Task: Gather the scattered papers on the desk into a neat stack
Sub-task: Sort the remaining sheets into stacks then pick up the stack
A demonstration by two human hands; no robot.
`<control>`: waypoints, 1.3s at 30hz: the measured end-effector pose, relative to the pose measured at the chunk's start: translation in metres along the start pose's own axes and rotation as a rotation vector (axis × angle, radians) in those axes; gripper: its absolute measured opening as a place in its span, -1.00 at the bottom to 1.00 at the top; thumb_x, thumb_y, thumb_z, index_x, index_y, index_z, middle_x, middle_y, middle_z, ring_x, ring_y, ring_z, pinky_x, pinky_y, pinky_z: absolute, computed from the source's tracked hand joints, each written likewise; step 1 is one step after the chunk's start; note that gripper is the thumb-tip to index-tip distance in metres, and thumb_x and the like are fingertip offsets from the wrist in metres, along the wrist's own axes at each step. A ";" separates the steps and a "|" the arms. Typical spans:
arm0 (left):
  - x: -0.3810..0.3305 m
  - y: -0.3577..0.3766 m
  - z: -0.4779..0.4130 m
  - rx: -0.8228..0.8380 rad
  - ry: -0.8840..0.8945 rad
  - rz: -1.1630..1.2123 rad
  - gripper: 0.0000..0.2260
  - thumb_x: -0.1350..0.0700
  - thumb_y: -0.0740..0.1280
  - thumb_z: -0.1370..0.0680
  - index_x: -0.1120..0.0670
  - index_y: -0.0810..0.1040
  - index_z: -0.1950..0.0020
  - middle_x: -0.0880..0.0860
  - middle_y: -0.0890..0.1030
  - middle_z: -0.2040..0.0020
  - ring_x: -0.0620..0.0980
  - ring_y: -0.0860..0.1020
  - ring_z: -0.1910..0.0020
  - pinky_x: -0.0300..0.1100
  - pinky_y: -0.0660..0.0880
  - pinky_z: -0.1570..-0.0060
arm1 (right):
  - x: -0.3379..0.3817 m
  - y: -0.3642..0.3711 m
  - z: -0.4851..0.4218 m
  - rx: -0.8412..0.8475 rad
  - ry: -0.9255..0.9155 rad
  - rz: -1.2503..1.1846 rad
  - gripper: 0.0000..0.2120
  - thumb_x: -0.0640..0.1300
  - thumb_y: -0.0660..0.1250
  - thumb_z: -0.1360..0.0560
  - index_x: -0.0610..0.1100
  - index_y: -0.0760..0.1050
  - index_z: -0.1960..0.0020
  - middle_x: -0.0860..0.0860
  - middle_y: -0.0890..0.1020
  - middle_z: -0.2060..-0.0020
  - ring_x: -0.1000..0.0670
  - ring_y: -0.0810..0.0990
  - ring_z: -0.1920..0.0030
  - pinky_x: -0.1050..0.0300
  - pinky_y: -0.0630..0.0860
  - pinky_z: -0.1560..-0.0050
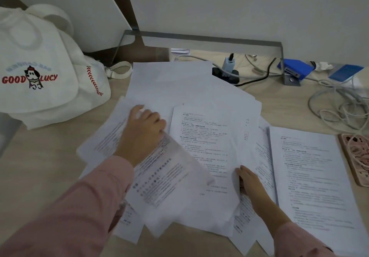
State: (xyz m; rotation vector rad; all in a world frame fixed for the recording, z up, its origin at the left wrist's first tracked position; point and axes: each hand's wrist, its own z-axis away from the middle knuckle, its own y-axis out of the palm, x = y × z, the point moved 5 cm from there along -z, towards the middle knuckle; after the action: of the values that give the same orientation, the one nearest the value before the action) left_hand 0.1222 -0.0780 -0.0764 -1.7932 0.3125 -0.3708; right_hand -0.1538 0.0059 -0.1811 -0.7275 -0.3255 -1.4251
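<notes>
Several white printed papers lie overlapping at odd angles in the middle of the wooden desk. My left hand rests curled on a blurred, tilted sheet at the left of the pile, fingers bent over its top. My right hand grips the lower right edge of the centre sheet, thumb on top. A thicker, squared stack of printed pages lies to the right. Blank sheets spread toward the back. Both arms wear pink sleeves.
A white "GOOD LUCY" tote bag sits at the left. Behind the papers are a metal shelf frame, a power strip with cables, and a blue box. Tangled white cables and a pink phone lie at the right.
</notes>
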 end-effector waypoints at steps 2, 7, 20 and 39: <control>-0.030 0.001 -0.013 0.009 0.143 -0.006 -0.92 0.15 0.29 -0.41 0.07 0.57 0.25 0.01 0.58 0.27 0.04 0.57 0.18 0.16 0.23 -0.33 | 0.000 0.001 0.000 0.010 0.007 -0.005 -0.81 -0.14 0.12 -0.56 -0.13 0.30 0.23 -0.13 0.43 0.23 -0.07 0.39 0.19 0.07 0.32 0.13; -0.105 0.030 -0.023 0.158 0.309 0.126 -0.76 0.23 0.48 -0.25 0.04 0.63 0.12 0.07 0.65 -0.05 0.09 0.56 -0.16 0.12 0.03 -0.43 | -0.001 0.003 0.000 0.025 0.020 0.006 -0.68 0.04 0.11 -0.58 -0.14 0.52 -0.09 -0.10 0.61 -0.02 -0.13 0.57 -0.07 -0.11 0.47 -0.20; -0.015 0.075 0.065 0.412 -1.051 0.614 -0.38 0.02 0.37 -0.42 0.10 0.21 -0.40 0.14 0.24 -0.38 0.16 0.22 -0.36 0.11 0.31 -0.27 | 0.004 0.004 0.002 0.036 -0.020 0.028 -0.66 0.04 0.13 -0.57 -0.17 0.52 -0.11 -0.12 0.62 -0.05 -0.11 0.58 -0.06 -0.08 0.47 -0.21; -0.009 0.081 0.038 0.294 -0.932 0.906 -0.76 0.10 0.28 -0.52 0.04 0.48 -0.19 0.05 0.45 -0.17 0.02 0.46 -0.14 -0.06 0.41 -0.15 | 0.004 0.005 0.011 -0.025 -0.129 -0.003 -0.84 -0.16 0.20 -0.56 -0.08 0.54 -0.05 0.04 0.64 0.07 0.02 0.59 0.04 0.08 0.47 0.01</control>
State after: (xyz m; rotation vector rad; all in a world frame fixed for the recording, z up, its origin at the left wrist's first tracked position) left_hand 0.1284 -0.0609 -0.1640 -1.1988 0.3349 0.9834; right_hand -0.1457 0.0097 -0.1721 -0.8417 -0.4098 -1.3906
